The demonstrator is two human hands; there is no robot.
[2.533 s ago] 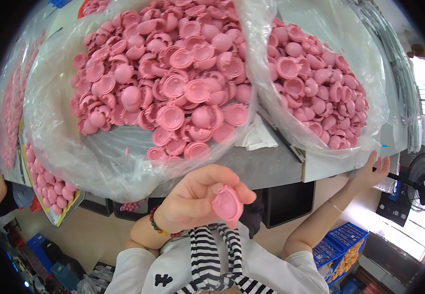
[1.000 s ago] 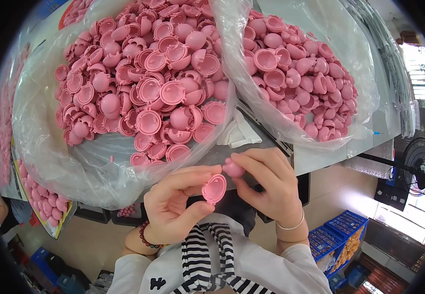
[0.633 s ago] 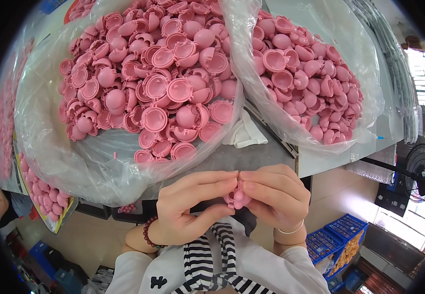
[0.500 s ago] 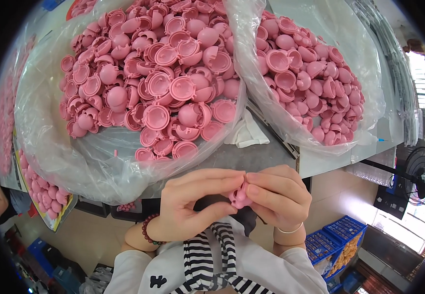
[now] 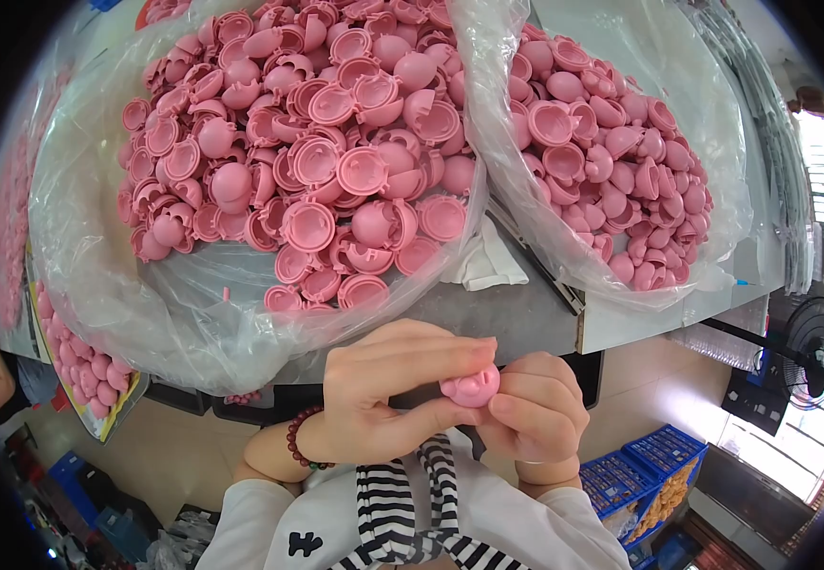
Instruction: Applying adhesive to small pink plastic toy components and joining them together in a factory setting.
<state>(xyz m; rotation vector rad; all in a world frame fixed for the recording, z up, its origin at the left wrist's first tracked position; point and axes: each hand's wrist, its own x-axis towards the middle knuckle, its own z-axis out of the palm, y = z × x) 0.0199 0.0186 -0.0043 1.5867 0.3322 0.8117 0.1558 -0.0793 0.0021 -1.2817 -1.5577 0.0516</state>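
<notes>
From the head view, I see the left hand (image 5: 388, 382) pinching a small pink ball (image 5: 470, 386) just off the tabletop's (image 5: 518, 321) near edge; the right hand (image 5: 537, 408) curls, thumb and fingers gripping its right side. Pink shells (image 5: 307, 157) heap beyond.

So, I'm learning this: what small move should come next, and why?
Perhaps turn the pink piece slightly to check its hidden side: the left hand pinches it, covering part, with the right hand close at its right side.
</notes>
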